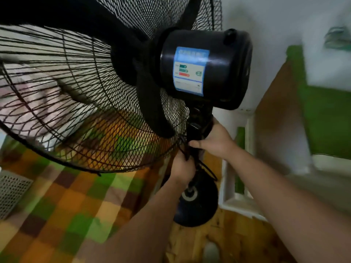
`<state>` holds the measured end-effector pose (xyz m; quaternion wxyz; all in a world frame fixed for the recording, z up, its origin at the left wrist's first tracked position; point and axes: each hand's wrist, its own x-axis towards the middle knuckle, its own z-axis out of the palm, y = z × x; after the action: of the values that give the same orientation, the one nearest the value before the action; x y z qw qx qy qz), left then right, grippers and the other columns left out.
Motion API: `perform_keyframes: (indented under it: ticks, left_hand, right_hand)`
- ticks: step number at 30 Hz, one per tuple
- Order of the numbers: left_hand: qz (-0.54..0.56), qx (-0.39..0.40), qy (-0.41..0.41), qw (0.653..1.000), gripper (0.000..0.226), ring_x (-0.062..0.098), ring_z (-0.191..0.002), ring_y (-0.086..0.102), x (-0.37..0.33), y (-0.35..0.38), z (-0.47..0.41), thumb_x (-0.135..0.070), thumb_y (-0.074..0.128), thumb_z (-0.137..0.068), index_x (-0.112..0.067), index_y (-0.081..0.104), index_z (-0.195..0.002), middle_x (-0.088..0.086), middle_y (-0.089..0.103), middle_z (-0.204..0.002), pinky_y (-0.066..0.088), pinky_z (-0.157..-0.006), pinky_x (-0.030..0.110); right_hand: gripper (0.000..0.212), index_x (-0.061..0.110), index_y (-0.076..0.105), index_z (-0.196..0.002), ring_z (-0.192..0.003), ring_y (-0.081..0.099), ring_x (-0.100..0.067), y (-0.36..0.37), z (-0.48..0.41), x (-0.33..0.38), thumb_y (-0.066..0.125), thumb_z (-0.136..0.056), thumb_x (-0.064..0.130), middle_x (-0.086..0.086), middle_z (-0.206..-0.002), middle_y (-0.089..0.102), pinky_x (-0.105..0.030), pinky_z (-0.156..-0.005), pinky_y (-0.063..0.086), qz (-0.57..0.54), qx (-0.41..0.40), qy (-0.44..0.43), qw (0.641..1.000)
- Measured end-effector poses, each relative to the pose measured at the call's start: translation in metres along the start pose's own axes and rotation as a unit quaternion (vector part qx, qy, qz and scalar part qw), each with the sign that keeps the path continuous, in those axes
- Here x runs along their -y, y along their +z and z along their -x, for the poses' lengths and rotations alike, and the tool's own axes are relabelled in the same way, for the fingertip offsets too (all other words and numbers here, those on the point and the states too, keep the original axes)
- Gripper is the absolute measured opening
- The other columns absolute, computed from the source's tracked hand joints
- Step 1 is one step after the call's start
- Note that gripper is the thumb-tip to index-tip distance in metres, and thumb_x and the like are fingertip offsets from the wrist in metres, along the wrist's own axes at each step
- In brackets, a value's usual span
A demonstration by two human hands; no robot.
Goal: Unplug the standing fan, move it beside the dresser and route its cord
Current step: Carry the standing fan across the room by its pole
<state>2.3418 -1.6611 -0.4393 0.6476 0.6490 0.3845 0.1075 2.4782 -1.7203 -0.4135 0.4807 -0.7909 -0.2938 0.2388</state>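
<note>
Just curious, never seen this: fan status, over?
Left grip and right grip both hold fan pole. Cord looped by left grip. Checkered blanket close beside base.

Black fan (205, 69) with blue-white label (190, 71); green, orange, brown checked blanket (72, 211).

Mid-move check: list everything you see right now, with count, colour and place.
Standing fan: one, black, centre, filling the upper view.
Label: one, blue and white, on the fan's motor housing.
Cord: one, black, looped beside the fan's stem.
Blanket: one, checkered green, orange and brown, lower left.
Basket: one, grey, perforated, left edge.
Floor: wooden, bottom right.
Left hand: one, grips the fan's stem, lower.
Right hand: one, grips it just above.
</note>
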Motion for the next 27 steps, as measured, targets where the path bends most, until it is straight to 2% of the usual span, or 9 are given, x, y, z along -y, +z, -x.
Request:
perform_keyframes:
  ticks: [3, 7, 12, 14, 16, 20, 22, 24, 27]
  left_hand:
    - [-0.005, -0.017, 0.004, 1.000, 0.040, 0.022, -0.124, 0.056, 0.003, 0.005, 0.006, -0.011, 0.042, -0.102, -0.020, 0.050, -0.140, 0.000, 0.062, -0.128, 0.044, -0.109, 0.043]
    - [0.009, -0.029, 0.016, 0.999, 0.039, 0.018, -0.122, 0.058, 0.004, 0.012, 0.016, -0.013, 0.044, -0.103, -0.022, 0.051, -0.141, -0.001, 0.064, -0.128, 0.046, -0.108, 0.041]
    - [0.001, -0.057, 0.016, 0.998, 0.046, 0.014, -0.114, 0.057, 0.011, 0.019, 0.032, -0.004, 0.040, -0.099, -0.021, 0.051, -0.139, -0.021, 0.060, -0.106, 0.046, -0.095, 0.021]
    - [-0.013, -0.076, 0.008, 0.997, 0.042, 0.011, -0.108, 0.057, 0.013, 0.020, 0.038, -0.003, 0.041, -0.099, -0.018, 0.055, -0.135, -0.026, 0.057, -0.097, 0.044, -0.084, 0.007]
    - [-0.015, -0.081, 0.010, 0.997, 0.038, 0.009, -0.103, 0.058, 0.015, 0.017, 0.044, -0.001, 0.042, -0.100, -0.019, 0.058, -0.129, -0.026, 0.057, -0.097, 0.043, -0.078, 0.000]
    - [-0.035, -0.075, 0.019, 0.996, 0.035, -0.007, -0.088, 0.062, 0.023, 0.002, 0.055, -0.002, 0.044, -0.101, -0.033, 0.058, -0.107, -0.021, 0.062, -0.097, 0.046, -0.070, 0.001]
    - [-0.037, -0.067, 0.028, 0.997, 0.031, -0.014, -0.090, 0.061, 0.028, -0.006, 0.060, -0.004, 0.044, -0.101, -0.029, 0.060, -0.112, -0.019, 0.063, -0.102, 0.045, -0.071, -0.001]
    - [-0.030, -0.053, 0.023, 0.998, 0.031, -0.003, -0.099, 0.062, 0.028, -0.010, 0.063, -0.004, 0.045, -0.101, -0.023, 0.060, -0.121, -0.014, 0.066, -0.107, 0.049, -0.080, 0.005]
    - [-0.039, -0.039, 0.024, 0.998, 0.030, 0.019, -0.111, 0.062, 0.026, -0.017, 0.066, -0.007, 0.046, -0.102, -0.017, 0.058, -0.127, -0.001, 0.067, -0.114, 0.051, -0.099, 0.035]
  right_hand:
    - [0.100, 0.020, 0.046, -0.138, -0.115, 0.059, -0.011, -0.003, 0.002, -0.002, 0.094, -0.052, 0.036, 0.007, -0.125, 0.063, -0.015, -0.084, 0.041, 0.017, 0.015, 0.001, 1.000]
    - [0.099, 0.022, 0.045, -0.139, -0.113, 0.057, -0.009, -0.010, 0.005, 0.000, 0.096, -0.054, 0.032, 0.013, -0.119, 0.060, -0.014, -0.087, 0.041, 0.030, 0.044, -0.002, 0.999]
    - [0.099, 0.023, 0.045, -0.141, -0.101, 0.056, 0.002, -0.019, 0.013, 0.002, 0.097, -0.057, 0.024, 0.034, -0.103, 0.049, 0.009, -0.067, 0.036, 0.039, 0.090, -0.011, 0.995]
    - [0.098, 0.019, 0.044, -0.141, -0.109, 0.056, -0.004, -0.019, 0.017, 0.003, 0.096, -0.059, 0.021, 0.030, -0.107, 0.052, 0.006, -0.073, 0.039, 0.037, 0.111, -0.019, 0.993]
    - [0.099, 0.014, 0.042, -0.144, -0.120, 0.055, -0.012, -0.017, 0.022, 0.005, 0.096, -0.061, 0.020, 0.015, -0.121, 0.059, -0.009, -0.090, 0.043, 0.034, 0.122, -0.025, 0.992]
    - [0.109, 0.017, 0.035, -0.150, -0.126, 0.053, -0.014, -0.003, 0.033, 0.007, 0.096, -0.061, 0.027, 0.001, -0.138, 0.058, -0.029, -0.105, 0.043, 0.035, 0.138, -0.035, 0.989]
    - [0.107, 0.019, 0.035, -0.149, -0.126, 0.055, -0.017, 0.007, 0.038, 0.007, 0.095, -0.062, 0.030, 0.000, -0.138, 0.059, -0.032, -0.105, 0.045, 0.038, 0.130, -0.039, 0.990]
    - [0.105, 0.019, 0.035, -0.149, -0.125, 0.055, -0.018, 0.013, 0.042, 0.010, 0.094, -0.063, 0.031, -0.001, -0.137, 0.060, -0.033, -0.104, 0.046, 0.041, 0.121, -0.039, 0.991]
    - [0.103, 0.021, 0.034, -0.150, -0.123, 0.055, -0.017, 0.019, 0.048, 0.011, 0.092, -0.065, 0.033, 0.003, -0.135, 0.059, -0.032, -0.100, 0.046, 0.049, 0.102, -0.035, 0.993]
